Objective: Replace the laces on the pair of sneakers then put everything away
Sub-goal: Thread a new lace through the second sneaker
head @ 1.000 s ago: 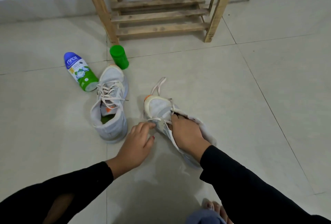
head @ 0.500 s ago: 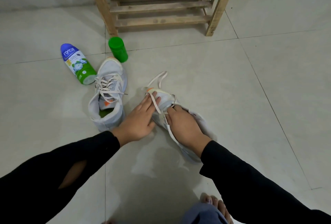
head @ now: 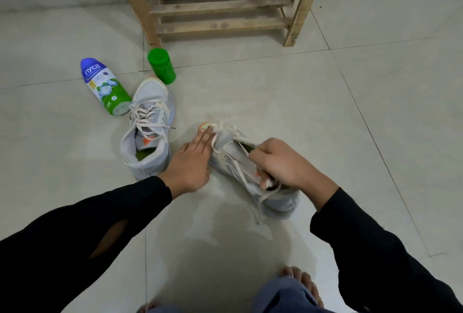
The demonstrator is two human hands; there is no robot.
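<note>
Working on the grey sneaker [head: 225, 150] lying tilted on the tiled floor in front of you, you rest your left hand [head: 194, 162] against its toe side, fingers straight and pressed together. Your right hand [head: 280, 165] is curled over the collar, pinching the cream lace [head: 244, 140]. The other sneaker [head: 150, 125], laced, stands just to the left, near a powder bottle [head: 104, 84] lying flat, a green container [head: 161, 66] and a wooden rack [head: 220, 9].
</note>
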